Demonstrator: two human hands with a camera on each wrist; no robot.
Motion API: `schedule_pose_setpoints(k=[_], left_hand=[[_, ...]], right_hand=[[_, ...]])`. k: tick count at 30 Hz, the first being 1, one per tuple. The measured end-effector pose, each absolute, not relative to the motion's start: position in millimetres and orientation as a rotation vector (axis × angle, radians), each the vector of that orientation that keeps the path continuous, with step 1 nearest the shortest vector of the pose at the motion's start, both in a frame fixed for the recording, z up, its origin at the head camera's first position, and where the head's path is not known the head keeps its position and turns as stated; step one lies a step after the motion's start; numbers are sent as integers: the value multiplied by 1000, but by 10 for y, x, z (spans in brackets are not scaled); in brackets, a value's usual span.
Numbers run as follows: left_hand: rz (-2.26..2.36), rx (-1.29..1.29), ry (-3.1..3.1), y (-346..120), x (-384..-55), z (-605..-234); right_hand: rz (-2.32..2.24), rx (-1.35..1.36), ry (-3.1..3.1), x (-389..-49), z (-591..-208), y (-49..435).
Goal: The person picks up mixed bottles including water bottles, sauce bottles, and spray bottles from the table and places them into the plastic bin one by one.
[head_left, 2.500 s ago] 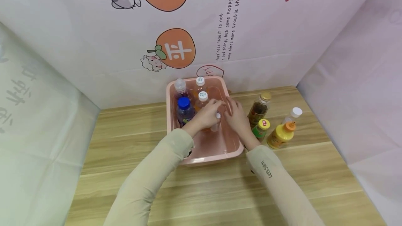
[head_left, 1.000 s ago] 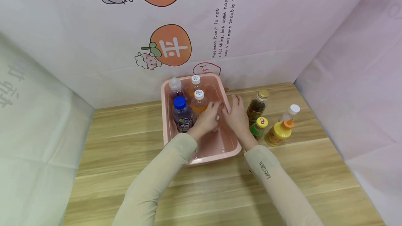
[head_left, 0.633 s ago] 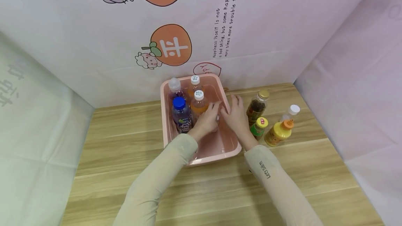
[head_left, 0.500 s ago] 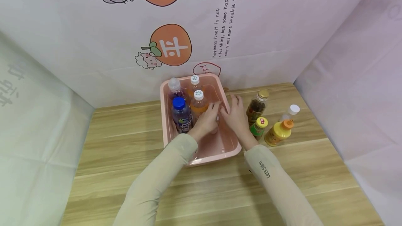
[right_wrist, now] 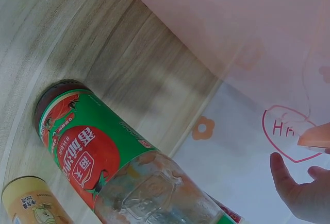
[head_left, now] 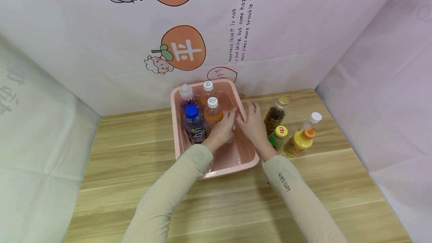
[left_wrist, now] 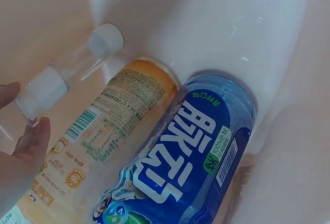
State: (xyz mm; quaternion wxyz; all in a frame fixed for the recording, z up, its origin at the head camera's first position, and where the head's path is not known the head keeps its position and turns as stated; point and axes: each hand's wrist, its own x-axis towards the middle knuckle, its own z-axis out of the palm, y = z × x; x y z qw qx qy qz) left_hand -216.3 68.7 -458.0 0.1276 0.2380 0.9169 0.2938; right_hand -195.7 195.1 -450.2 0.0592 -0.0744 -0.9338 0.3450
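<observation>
Small clear bottle [left_wrist: 77, 64] is mostly behind my left hand [head_left: 222, 128] in the head view; left wrist view shows it better, 2 white sections on a clear body, can't tell which is the cap; orange drink bottle [head_left: 212, 114] and blue-capped bottle [head_left: 195, 126] show their bottoms there, tops out of the picture; my right hand [head_left: 252, 126] is cut off at the edge of the right wrist view, so its contact with the pink tub [head_left: 236, 168] is hard to read; green-labelled bottle [right_wrist: 98, 147] runs off the bottom there, yellow squeeze bottle [head_left: 298, 143] mostly cropped.

Left: thumb and fingers pinch 1 end of the small clear bottle, inside the tub, just right of the orange drink bottle; not every fingertip visible; right: lies over the tub's right rim, fingers loosely spread, thumb on the inner side, near the gold-capped bottle [head_left: 276, 115].

Vs 1.0 s ago: tub's left side sits slightly further left, clear-capped bottle [head_left: 186, 95] and blue-capped bottle along with it; both hands about where they were, same pinch; vs 2.5 s ago: small clear bottle's white top showed plainly beside my left hand, now only a sliver; bottles on the wooden table [head_left: 128, 175] not noticeably moved.
</observation>
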Motion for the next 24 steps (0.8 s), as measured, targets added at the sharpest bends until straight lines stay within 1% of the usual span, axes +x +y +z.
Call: schedule_pose_setpoints(k=[13,19,24], left_hand=[[787,706,2694,653,-2118,-4459],[734,683,2722,644,-2092,-4352],[634,733,2754,648,-2080,-4226]], right_hand=[[1016,-206,-2820,-1948,-4474,1924],[1025,-226,-2816,-1951,-4474,1921],[1054,-238,-2818,-1951,-4484,1936]])
